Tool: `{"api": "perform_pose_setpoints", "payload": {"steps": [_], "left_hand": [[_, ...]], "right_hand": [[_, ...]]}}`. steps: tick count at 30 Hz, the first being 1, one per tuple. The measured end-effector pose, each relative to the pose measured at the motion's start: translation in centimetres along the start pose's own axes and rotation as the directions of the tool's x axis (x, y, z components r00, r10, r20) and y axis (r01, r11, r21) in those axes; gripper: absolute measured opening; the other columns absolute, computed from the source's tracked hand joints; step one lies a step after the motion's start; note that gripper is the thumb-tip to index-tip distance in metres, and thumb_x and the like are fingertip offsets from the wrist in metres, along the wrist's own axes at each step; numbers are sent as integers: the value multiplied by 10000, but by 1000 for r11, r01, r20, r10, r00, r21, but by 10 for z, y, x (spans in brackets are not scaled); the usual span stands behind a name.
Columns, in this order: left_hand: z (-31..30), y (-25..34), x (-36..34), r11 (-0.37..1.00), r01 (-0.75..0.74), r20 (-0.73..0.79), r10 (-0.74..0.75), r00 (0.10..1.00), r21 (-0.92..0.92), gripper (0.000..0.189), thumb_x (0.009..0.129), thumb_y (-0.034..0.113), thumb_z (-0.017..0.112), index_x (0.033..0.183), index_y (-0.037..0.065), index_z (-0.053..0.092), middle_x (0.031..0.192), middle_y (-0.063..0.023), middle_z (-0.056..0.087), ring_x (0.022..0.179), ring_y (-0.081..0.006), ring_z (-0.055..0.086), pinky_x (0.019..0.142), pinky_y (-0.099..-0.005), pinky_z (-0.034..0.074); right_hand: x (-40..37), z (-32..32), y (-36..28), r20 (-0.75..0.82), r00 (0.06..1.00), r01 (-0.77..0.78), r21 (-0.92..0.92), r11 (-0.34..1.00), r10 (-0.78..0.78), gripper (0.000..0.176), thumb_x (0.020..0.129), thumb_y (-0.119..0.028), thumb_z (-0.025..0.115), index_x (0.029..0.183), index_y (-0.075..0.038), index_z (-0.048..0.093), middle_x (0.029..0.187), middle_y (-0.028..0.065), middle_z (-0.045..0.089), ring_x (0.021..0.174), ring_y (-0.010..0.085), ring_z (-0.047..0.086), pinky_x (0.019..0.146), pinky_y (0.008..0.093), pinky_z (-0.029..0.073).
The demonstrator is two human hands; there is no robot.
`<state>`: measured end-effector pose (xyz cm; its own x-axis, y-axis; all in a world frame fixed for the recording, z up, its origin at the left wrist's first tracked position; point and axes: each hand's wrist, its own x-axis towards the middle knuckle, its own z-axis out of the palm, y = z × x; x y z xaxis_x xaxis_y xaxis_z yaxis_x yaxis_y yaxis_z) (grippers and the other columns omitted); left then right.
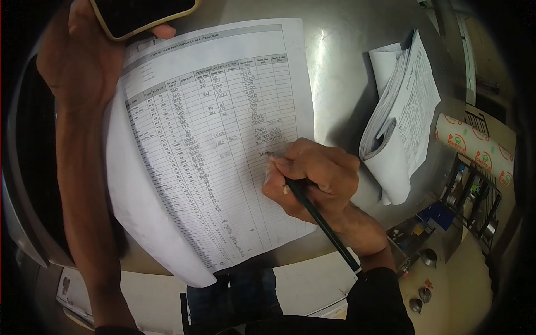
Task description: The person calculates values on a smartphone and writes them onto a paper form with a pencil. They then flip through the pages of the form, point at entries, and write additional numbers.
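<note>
My right hand grips a dark green pencil, its tip on a printed stock card sheet near a column of handwritten numbers. The side of that hand rests on the paper. The sheet holds a table with several rows and columns, partly filled in by hand, and its left edge curls up. At the upper left, my left hand is closed around a smartphone with a dark screen and a pale case, above the sheet's top corner. The phone's upper part is out of view.
On the metal counter, a thick bundle of folded papers lies right of the sheet. A roll of wrapping with red and green print stands beyond the counter's edge. Further down are a rack, a blue container and metal utensils.
</note>
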<state>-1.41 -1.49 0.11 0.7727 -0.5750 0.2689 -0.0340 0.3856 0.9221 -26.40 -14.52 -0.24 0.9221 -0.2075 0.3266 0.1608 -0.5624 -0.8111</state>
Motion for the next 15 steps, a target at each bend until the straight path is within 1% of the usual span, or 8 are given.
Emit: {"api": "perform_pose_setpoints", "payload": {"steps": [1,2,4,5,8,11,13,15], "left_hand": [[1,1,0,1000,-3,-7,3,1000,7,787,995,571,357,1345,-124,478,1026,-239,703,757,-265,754,523,-368,660],[2,0,0,999,-40,21,40,999,12,791,993,574,355,1345,-124,478,1027,-240,703,758,-266,754,526,-369,660],[-2,-5,0,999,-38,38,37,999,11,799,991,579,357,1349,-126,473,1032,-240,702,759,-266,754,528,-368,660],[-9,-8,1,1000,-1,28,1,1000,7,802,989,580,361,1353,-127,466,1035,-239,701,759,-266,754,528,-367,660],[-13,-8,4,999,48,18,-48,999,9,802,984,581,374,1349,-127,471,1024,-236,701,750,-267,753,520,-367,659],[3,-1,2,996,3,7,-3,1000,-87,793,983,576,383,1340,-126,479,1003,-231,704,741,-269,752,510,-364,658],[4,3,2,995,-16,5,16,1000,-102,788,983,571,387,1339,-125,479,997,-228,707,741,-268,753,505,-361,656],[1,2,2,999,8,1,-7,1000,-46,786,983,568,390,1342,-126,474,998,-226,709,746,-262,753,502,-358,655]], "right_hand": [[0,0,0,-2,1000,-4,-7,1000,4,256,696,87,742,719,-37,520,544,33,474,411,96,456,377,257,321],[1,1,1,1,1000,4,-6,1000,-4,256,697,87,743,720,-36,520,545,34,472,412,96,454,377,258,321],[0,0,1,11,1000,16,-9,1000,-16,255,699,86,743,721,-35,519,545,35,469,413,96,452,376,258,322],[1,0,1,10,1000,11,-11,1000,-11,255,699,87,743,722,-34,520,546,37,470,413,97,451,375,259,323],[2,1,0,-5,1000,7,-7,1000,-7,254,699,88,744,727,-32,522,547,39,474,413,100,449,373,261,324],[-2,1,2,-12,1000,15,-20,1000,-16,253,698,89,743,731,-33,524,546,38,474,413,99,450,372,259,321],[-3,0,3,-5,1000,20,-45,999,-20,253,698,90,744,732,-34,525,545,38,472,413,97,454,373,254,318],[-1,1,1,-6,1000,17,-26,1000,-17,250,706,87,741,733,-31,523,542,38,466,411,94,453,373,252,314]]}}
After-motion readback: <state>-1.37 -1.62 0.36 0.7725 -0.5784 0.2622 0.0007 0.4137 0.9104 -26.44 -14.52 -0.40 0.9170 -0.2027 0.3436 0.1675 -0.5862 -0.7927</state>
